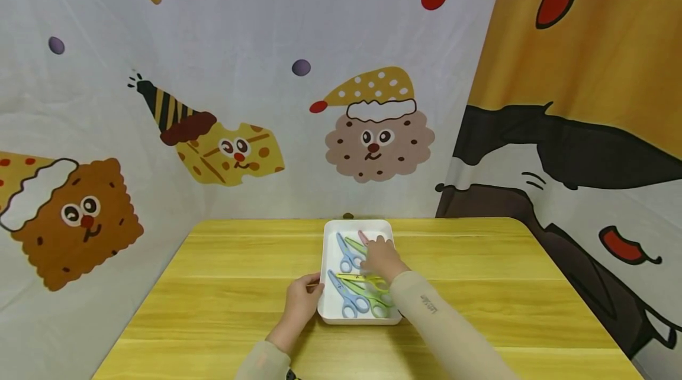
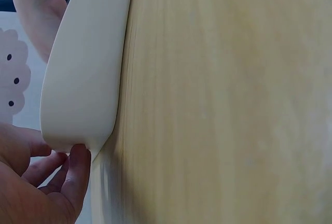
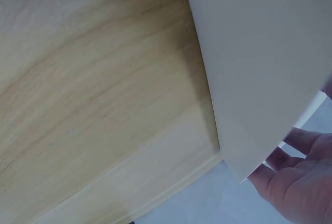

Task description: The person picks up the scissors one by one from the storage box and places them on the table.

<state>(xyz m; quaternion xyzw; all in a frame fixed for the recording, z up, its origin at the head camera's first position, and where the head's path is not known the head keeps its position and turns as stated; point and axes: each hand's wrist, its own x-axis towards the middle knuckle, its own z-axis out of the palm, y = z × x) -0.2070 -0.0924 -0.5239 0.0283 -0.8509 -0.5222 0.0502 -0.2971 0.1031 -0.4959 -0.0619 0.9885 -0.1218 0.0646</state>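
Note:
A white tray [image 1: 360, 321] holds several children's scissors. Two are blue: upper blue scissors [image 1: 347, 253] and lower blue scissors [image 1: 347, 296]. Yellow scissors [image 1: 358, 277] lie across green scissors [image 1: 367, 295]. Near the far end a green blade [image 1: 354, 244] shows beside pink scissors [image 1: 363, 237], both partly hidden by my right hand [image 1: 382, 257]. That hand reaches down over the pink scissors' lower part; its fingertips are out of sight, behind the tray wall in the right wrist view. My left hand [image 1: 301, 299] holds the tray's left side, with bent fingers [image 2: 79, 169] against the outer wall.
The tray stands on a wood-grain table [image 1: 234, 285], close to its far edge. Behind it hangs a pale cloth [image 1: 298, 13] printed with cartoon biscuits and cheese. A cloth with orange and dark shapes [image 1: 602, 155] hangs at the right.

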